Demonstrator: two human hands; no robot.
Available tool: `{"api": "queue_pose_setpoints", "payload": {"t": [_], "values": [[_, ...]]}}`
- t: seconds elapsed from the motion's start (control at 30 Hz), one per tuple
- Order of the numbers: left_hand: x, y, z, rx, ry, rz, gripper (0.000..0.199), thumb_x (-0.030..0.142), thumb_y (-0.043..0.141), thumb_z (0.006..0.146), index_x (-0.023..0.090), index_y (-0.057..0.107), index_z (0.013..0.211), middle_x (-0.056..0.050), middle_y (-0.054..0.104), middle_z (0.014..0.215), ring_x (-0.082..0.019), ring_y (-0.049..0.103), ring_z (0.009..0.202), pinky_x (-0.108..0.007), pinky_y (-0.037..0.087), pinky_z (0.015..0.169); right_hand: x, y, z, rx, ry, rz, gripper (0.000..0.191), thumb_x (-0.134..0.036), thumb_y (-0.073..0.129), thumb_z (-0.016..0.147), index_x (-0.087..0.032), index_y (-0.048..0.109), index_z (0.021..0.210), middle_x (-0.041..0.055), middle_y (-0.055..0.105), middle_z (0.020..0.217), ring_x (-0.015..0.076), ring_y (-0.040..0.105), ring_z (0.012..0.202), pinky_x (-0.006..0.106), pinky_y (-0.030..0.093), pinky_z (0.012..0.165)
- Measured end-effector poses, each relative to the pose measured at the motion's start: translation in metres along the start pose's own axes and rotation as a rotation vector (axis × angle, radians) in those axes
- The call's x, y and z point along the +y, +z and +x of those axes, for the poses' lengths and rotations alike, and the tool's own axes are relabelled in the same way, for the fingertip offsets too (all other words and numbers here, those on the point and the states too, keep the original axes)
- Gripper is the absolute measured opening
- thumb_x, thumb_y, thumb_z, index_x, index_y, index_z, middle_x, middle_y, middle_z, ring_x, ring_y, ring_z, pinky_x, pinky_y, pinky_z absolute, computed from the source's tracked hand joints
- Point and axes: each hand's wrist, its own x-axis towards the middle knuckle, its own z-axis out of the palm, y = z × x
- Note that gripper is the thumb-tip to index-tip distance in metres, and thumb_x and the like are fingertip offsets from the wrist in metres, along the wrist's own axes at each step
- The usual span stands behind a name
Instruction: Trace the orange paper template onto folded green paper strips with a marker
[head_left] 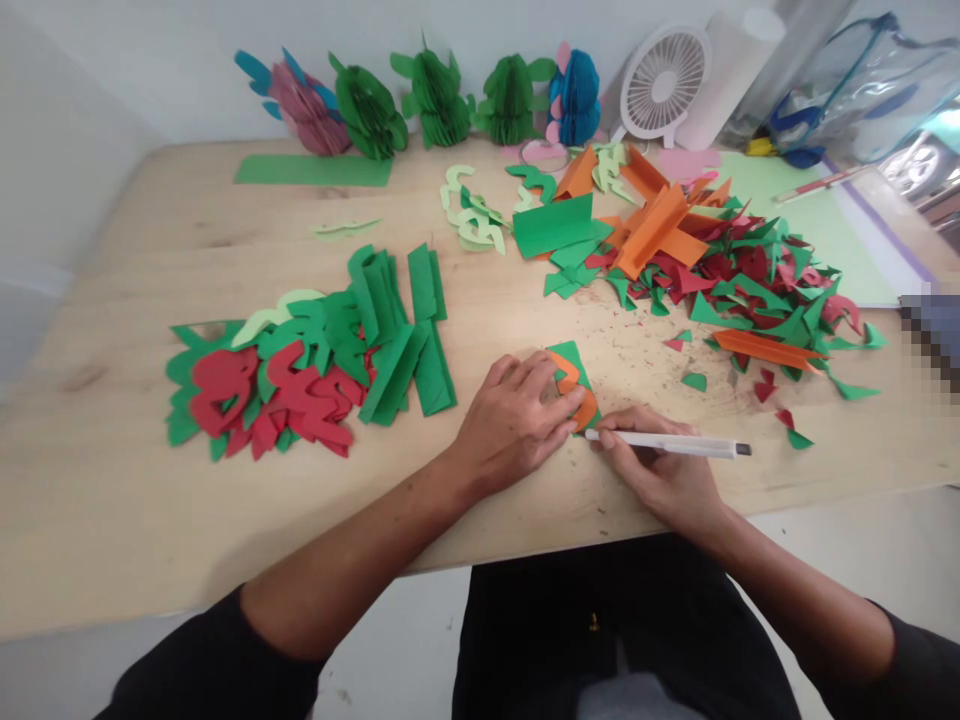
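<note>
My left hand (517, 415), fingers bent and close together, presses an orange paper cutout (586, 408) down onto a small piece of green paper (568, 352). Its fingertips cover part of both. My right hand (667, 470) is closed around a white pen (675, 441), whose tip points left and meets the edge of the orange cutout and green paper. To the left of my hands lies a pile of red paper cutouts (315, 405) mixed with green ones. Folded green paper strips (394, 375) rest between that pile and my left hand.
Red and green scraps (757, 280) are heaped at the right, with folded orange paper (660, 230) among them. Honeycomb paper figures (435, 95) line the wall beside a small white fan (664, 85). A clear bag (870, 100) sits in the far right corner.
</note>
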Motion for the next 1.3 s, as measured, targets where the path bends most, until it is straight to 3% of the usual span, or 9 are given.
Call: {"api": "queue_pose_setpoints", "payload": {"t": [0.4,1.3], "values": [[0.0007,-0.0019,-0.0001,-0.029,-0.01,-0.011,0.026,0.031,0.049,0.095,0.022,0.065,0.114,-0.016,0.058,0.119,-0.031,0.053,0.119,-0.046,0.042,0.092,0.0034,-0.0009,-0.0014,0.038,0.078,0.001,0.011,-0.028,0.059,0.086,-0.021,0.066,0.081,0.0027,0.073,0.074,0.0151,0.066,0.065,0.026,0.05,0.059],[0.001,-0.0016,-0.0003,-0.04,-0.012,-0.007,0.026,0.031,0.051,0.095,0.022,0.066,0.114,-0.016,0.057,0.118,-0.031,0.052,0.119,-0.046,0.042,0.092,0.0079,-0.0057,0.0026,0.106,0.112,-0.01,0.016,-0.032,0.057,0.088,-0.021,0.066,0.079,0.0006,0.068,0.068,0.0118,0.057,0.054,0.024,0.045,0.051]]}}
